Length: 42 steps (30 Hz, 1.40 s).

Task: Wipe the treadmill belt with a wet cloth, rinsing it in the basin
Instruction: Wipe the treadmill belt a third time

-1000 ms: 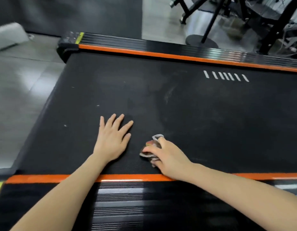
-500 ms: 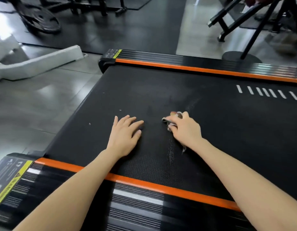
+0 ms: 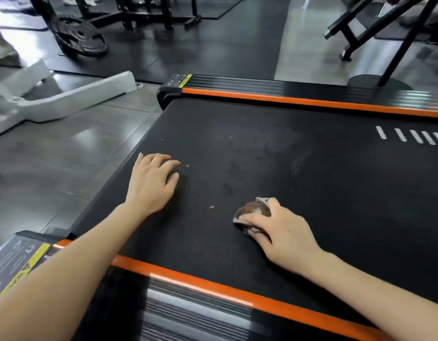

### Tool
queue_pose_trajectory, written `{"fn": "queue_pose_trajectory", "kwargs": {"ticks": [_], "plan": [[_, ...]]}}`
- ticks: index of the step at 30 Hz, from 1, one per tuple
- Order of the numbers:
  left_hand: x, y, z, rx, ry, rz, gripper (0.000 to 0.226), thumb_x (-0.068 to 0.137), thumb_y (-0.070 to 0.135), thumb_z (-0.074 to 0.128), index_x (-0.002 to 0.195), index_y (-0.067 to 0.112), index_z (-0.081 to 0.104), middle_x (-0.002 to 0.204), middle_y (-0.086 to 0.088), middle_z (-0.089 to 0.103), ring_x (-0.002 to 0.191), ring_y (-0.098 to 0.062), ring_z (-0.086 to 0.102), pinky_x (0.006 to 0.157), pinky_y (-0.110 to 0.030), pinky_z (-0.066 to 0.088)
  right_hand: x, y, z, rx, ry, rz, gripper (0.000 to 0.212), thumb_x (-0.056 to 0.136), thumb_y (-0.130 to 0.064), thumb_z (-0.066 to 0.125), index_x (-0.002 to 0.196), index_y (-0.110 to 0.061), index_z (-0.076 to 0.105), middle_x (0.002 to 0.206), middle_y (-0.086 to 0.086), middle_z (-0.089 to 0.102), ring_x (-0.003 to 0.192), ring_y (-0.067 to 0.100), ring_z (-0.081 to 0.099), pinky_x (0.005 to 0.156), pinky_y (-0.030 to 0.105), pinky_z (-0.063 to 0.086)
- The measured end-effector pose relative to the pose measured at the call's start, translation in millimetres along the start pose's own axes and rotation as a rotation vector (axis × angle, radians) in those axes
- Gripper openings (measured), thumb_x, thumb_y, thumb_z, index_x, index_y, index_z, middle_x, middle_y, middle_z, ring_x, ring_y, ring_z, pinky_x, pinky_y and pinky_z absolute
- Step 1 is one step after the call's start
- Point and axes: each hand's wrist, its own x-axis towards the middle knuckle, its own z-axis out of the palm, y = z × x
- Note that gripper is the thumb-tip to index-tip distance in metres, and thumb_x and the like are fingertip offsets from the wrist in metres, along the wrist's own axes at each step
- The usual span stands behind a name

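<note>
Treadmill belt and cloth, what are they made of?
The treadmill belt looks like matte black rubber or something similar, judging by its fine, dull grain. The cloth seems to be soft fabric, brown and grey, since it bunches into folds under the right hand.

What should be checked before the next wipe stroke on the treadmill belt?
1. Cloth gripped: ok, right hand holds it, fingers curled round it.
2. Cloth touching the treadmill belt: ok.
3. Left hand out of the cloth's way: ok, it rests on the belt, apart from the cloth.
4. Belt clean: not ok, smudges and white specks show.
5. Basin within reach: cannot tell, not in view.
6. Cloth wet enough: cannot tell.
</note>
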Motion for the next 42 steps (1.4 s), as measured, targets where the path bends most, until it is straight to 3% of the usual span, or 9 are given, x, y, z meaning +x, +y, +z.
{"fn": "queue_pose_trajectory", "kwargs": {"ticks": [3, 9, 13, 16, 19, 22, 30, 37, 42], "plan": [[21.0, -4.3, 11.1, 0.018, -0.039, 0.069, 0.056, 0.085, 0.042, 0.028, 0.115, 0.014, 0.067, 0.119, -0.009, 0.063, 0.117, -0.034, 0.052, 0.11, -0.054, 0.024, 14.3, 15.2, -1.8, -0.135, 0.028, 0.052, 0.034, 0.088, -0.047, 0.04, 0.118, -0.054, 0.053, 0.109, 0.0, 0.053, 0.082, 0.022, 0.061, 0.056, 0.028, 0.042], [71.5, -9.4, 29.3, -0.054, -0.045, 0.181, 0.059, 0.087, 0.043, 0.024, 0.123, 0.017, 0.063, 0.13, -0.008, 0.058, 0.126, -0.033, 0.045, 0.112, -0.05, 0.02, 80.8, 68.9, -9.3, -0.247, 0.218, 0.655, 0.034, 0.097, -0.04, 0.043, 0.13, -0.043, 0.052, 0.111, 0.009, 0.043, 0.085, 0.03, 0.057, 0.066, 0.032, 0.04], [112.3, -14.9, 40.8, -0.017, -0.178, 0.252, 0.047, 0.098, 0.037, 0.028, 0.141, 0.026, 0.046, 0.15, -0.004, 0.038, 0.142, -0.031, 0.023, 0.117, -0.049, 0.006, 61.5, 23.8, 2.4, -0.131, 0.129, 0.432, 0.034, 0.093, -0.044, 0.043, 0.126, -0.052, 0.051, 0.124, 0.006, 0.047, 0.097, 0.027, 0.06, 0.077, 0.033, 0.048], [145.0, -12.1, 51.0, 0.056, -0.267, 0.32, 0.047, 0.102, 0.039, 0.024, 0.149, 0.032, 0.027, 0.158, 0.002, 0.021, 0.146, -0.029, 0.008, 0.117, -0.047, -0.001, 46.3, -0.1, 3.8, -0.057, 0.056, 0.291, 0.033, 0.087, -0.049, 0.042, 0.116, -0.047, 0.056, 0.118, 0.006, 0.057, 0.082, 0.021, 0.066, 0.061, 0.03, 0.055], [164.8, -2.1, 64.8, 0.091, -0.351, 0.357, 0.05, 0.102, 0.043, 0.018, 0.151, 0.034, 0.013, 0.16, 0.004, 0.011, 0.147, -0.025, -0.001, 0.118, -0.046, -0.004, 62.3, 15.4, 1.4, -0.083, 0.057, 0.299, 0.035, 0.087, -0.051, 0.039, 0.119, -0.047, 0.052, 0.103, 0.0, 0.055, 0.067, 0.018, 0.061, 0.052, 0.03, 0.053], [161.3, 1.8, 83.6, 0.031, -0.389, 0.298, 0.058, 0.096, 0.053, 0.003, 0.151, 0.037, 0.007, 0.161, 0.006, 0.005, 0.147, -0.021, -0.004, 0.118, -0.045, -0.005, 91.5, 51.2, -2.6, -0.116, 0.118, 0.458, 0.039, 0.09, -0.055, 0.032, 0.125, -0.054, 0.048, 0.109, -0.001, 0.048, 0.085, 0.021, 0.059, 0.072, 0.034, 0.051], [157.7, -0.7, 93.8, -0.046, -0.329, 0.271, 0.074, 0.083, 0.056, -0.007, 0.15, 0.037, 0.017, 0.159, 0.005, 0.015, 0.147, -0.021, 0.003, 0.117, -0.045, -0.005, 178.6, 137.1, -20.3, -0.2, 0.294, 0.895, 0.034, 0.097, -0.041, 0.04, 0.128, -0.037, 0.054, 0.115, 0.013, 0.046, 0.092, 0.034, 0.058, 0.078, 0.038, 0.047], [156.1, -1.4, 95.0, -0.092, -0.263, 0.197, 0.07, 0.089, 0.052, 0.021, 0.144, 0.013, 0.04, 0.148, -0.016, 0.039, 0.14, -0.032, 0.028, 0.114, -0.054, 0.012, 156.6, 48.3, 11.0, -0.149, 0.171, 0.261, 0.035, 0.086, -0.049, 0.042, 0.112, -0.044, 0.064, 0.102, 0.008, 0.061, 0.072, 0.023, 0.066, 0.053, 0.028, 0.051], [155.2, -2.7, 97.7, -0.075, -0.256, 0.195, 0.069, 0.09, 0.053, 0.021, 0.142, 0.013, 0.044, 0.147, -0.02, 0.039, 0.14, -0.035, 0.029, 0.114, -0.057, 0.013, 211.3, 133.6, -10.5, -0.27, 0.255, 0.611, 0.034, 0.096, -0.047, 0.041, 0.127, -0.045, 0.053, 0.103, 0.007, 0.051, 0.078, 0.029, 0.062, 0.066, 0.033, 0.047]]}}
